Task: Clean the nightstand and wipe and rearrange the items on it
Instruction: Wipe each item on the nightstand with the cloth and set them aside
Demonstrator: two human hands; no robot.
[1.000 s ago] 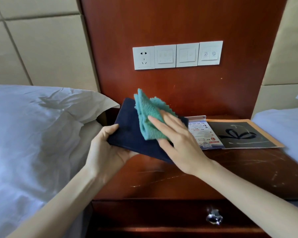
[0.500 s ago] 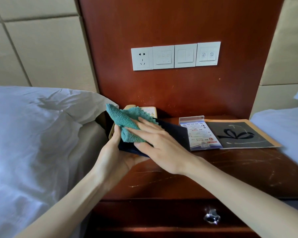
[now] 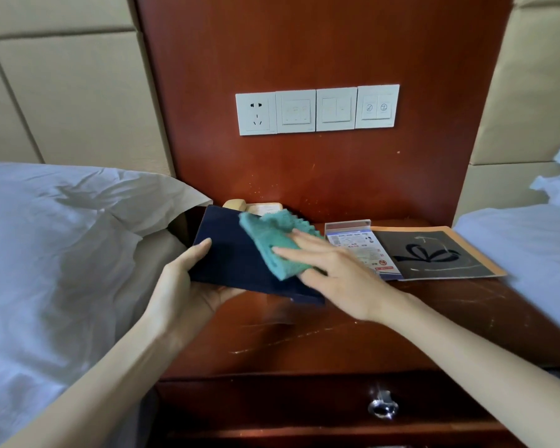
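My left hand [image 3: 188, 282] holds a flat dark blue folder [image 3: 233, 260] by its near left edge, thumb on top, lifted a little above the reddish wooden nightstand [image 3: 304, 344]. My right hand [image 3: 333, 273] presses a teal cloth [image 3: 275, 247] flat on the folder's right half with straight fingers. Behind the folder, a beige telephone [image 3: 256, 206] peeks out at the back of the nightstand. To the right lie a printed card in a clear stand [image 3: 359, 244] and a black-and-orange booklet [image 3: 440, 253].
White pillows and bedding [image 3: 62, 253] lie close on the left; another bed [image 3: 524, 247] borders the right. A socket and switch panel [image 3: 317, 109] sits on the wooden wall panel. The drawer front below has a metal pull [image 3: 383, 405].
The cloth and my right hand swept left across the folder, then back to its right half. The folder's blue surface is uncovered again on the left.
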